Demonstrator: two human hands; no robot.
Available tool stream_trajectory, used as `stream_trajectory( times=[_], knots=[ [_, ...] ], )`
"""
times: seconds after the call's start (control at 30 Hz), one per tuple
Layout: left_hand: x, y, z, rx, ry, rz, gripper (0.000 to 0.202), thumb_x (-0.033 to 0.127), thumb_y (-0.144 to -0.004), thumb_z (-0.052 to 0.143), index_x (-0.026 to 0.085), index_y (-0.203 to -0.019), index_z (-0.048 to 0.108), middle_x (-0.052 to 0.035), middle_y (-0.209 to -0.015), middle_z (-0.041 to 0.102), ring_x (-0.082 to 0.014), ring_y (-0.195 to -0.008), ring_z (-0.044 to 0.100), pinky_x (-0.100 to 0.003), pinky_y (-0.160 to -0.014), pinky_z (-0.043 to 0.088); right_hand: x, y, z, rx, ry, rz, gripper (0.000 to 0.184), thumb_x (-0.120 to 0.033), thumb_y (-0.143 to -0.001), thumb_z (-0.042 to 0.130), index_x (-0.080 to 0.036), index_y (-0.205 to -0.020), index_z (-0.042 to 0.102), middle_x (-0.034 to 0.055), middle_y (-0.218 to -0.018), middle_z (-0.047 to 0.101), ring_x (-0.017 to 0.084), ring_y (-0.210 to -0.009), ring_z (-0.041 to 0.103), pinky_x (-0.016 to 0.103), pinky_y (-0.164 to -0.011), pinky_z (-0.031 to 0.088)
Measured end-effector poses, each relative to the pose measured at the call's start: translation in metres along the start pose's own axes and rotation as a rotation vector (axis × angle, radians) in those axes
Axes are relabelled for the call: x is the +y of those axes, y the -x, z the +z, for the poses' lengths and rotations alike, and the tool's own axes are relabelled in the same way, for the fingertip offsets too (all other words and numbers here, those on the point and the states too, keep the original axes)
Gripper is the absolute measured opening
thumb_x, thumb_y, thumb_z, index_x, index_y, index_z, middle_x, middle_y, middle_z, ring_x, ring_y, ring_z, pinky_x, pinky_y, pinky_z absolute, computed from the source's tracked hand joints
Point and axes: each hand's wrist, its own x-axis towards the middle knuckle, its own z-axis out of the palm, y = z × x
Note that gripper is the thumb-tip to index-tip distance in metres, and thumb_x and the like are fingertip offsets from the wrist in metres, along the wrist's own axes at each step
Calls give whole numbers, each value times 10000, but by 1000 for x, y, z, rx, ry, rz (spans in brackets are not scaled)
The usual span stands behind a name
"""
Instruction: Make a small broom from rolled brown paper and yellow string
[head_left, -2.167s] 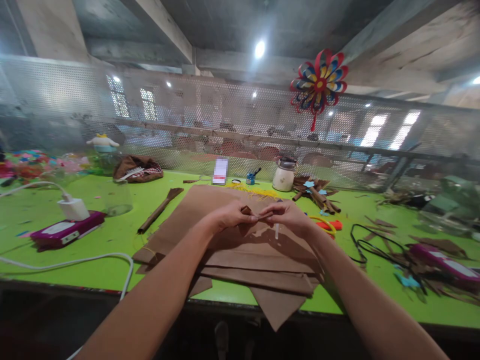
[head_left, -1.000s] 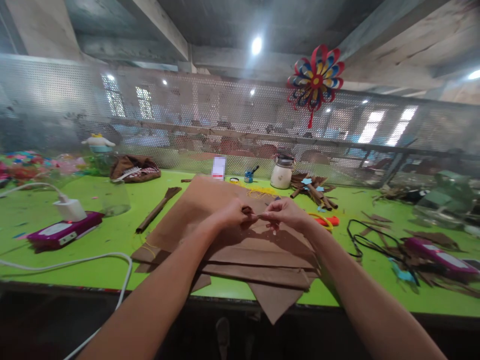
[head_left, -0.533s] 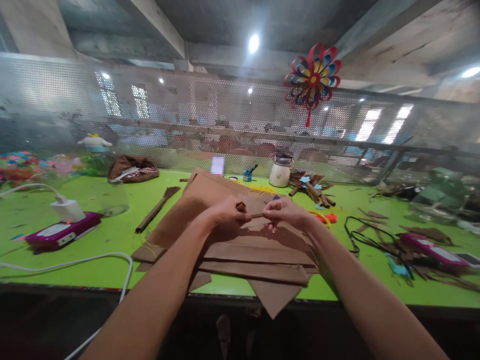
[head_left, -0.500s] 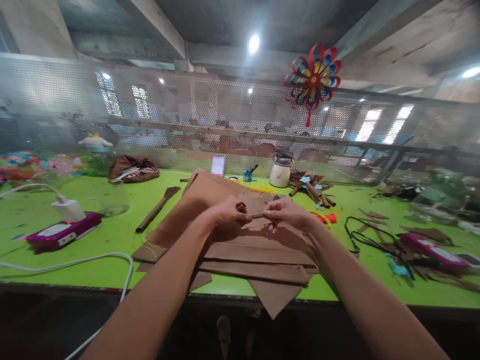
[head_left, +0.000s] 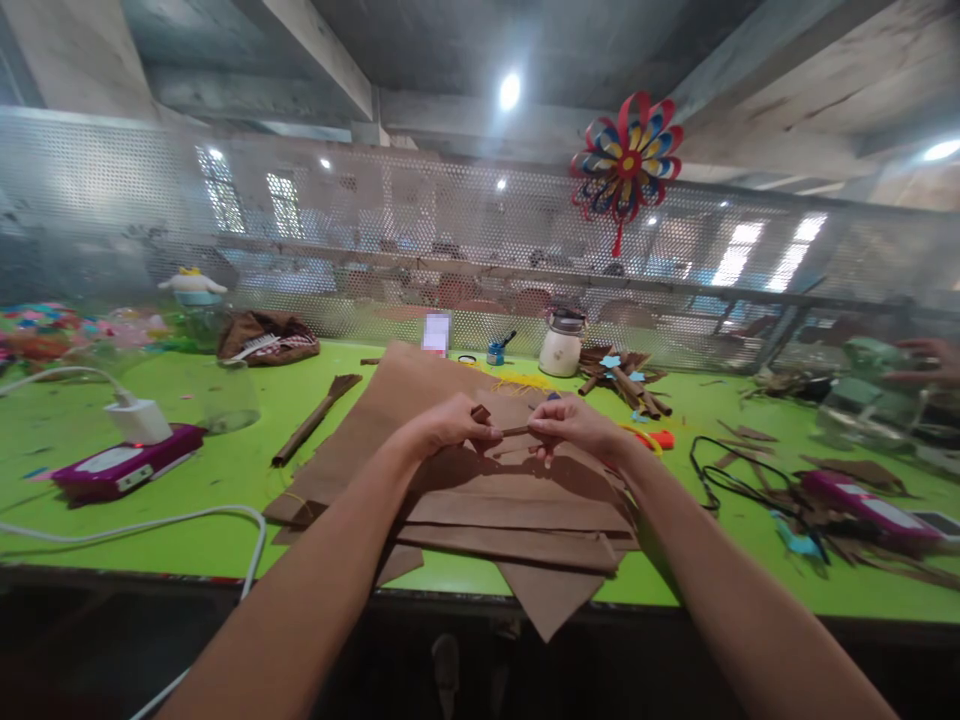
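Observation:
Between my two hands runs a narrow strip of brown paper (head_left: 514,431). My left hand (head_left: 454,425) pinches its left end, where a folded or rolled brown end sticks up above the fingers. At the other end, the fingertips of my right hand (head_left: 566,425) are pressed together on the strip. Both hands are just above a stack of brown paper sheets (head_left: 517,507), whose lowest corner hangs over the table's front edge. A small dark blue thing shows behind my right fingers; I cannot make out what it is.
A rolled brown paper piece (head_left: 311,425) lies to the left, beyond a purple power strip (head_left: 127,460). Behind are a white jar (head_left: 561,345), a blue pot (head_left: 496,352) and brown rolls (head_left: 626,378). Black cable (head_left: 709,480) lies right. Another person's hand (head_left: 930,362) is at far right.
The large sheet's left part, raised and curved before, now lies flatter. My hands keep their pinch on the strip, nearly in place. Another person's hand has appeared at the far right.

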Motion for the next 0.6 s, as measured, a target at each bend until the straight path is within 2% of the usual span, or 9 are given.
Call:
stream_trajectory(
  times=[0.2,0.33,0.43,0.5,0.6],
  knots=[
    [0,-3,4,15,-6,19,337,429,-631,637,104,-546,601,3,-492,549,-68,-450,408,-212,-466,276,-3,0,1,15,40,12,351,-465,-728,586,-121,-775,543,-5,-553,598,124,-503,600,252,-515,485],
    [-2,-3,5,3,84,-50,343,446,-670,598,104,-650,601,-11,-526,587,-69,-413,410,-208,-426,256,-1,-3,0,83,115,-29,330,-462,-735,575,-133,-749,548,-11,-562,591,122,-519,596,254,-540,474],
    [-2,-2,7,-16,170,-102,325,432,-695,578,108,-683,573,-24,-523,588,-109,-454,508,-201,-403,242,1,-4,0,103,145,-51,298,-452,-742,566,-156,-716,533,-20,-555,577,122,-525,589,249,-538,466],
    [-1,-2,7,-13,205,-98,301,408,-703,577,108,-693,559,-40,-563,608,-124,-492,554,-194,-394,231,1,-5,1,114,161,-68,291,-447,-751,556,-163,-696,523,-21,-544,571,118,-517,579,244,-531,460],
    [1,-2,7,45,176,-70,264,369,-705,586,109,-683,545,-44,-586,621,-90,-431,508,-190,-382,237,0,-4,2,125,169,-88,301,-452,-758,543,-160,-690,520,-15,-553,577,115,-517,579,242,-532,462]
  ],
)
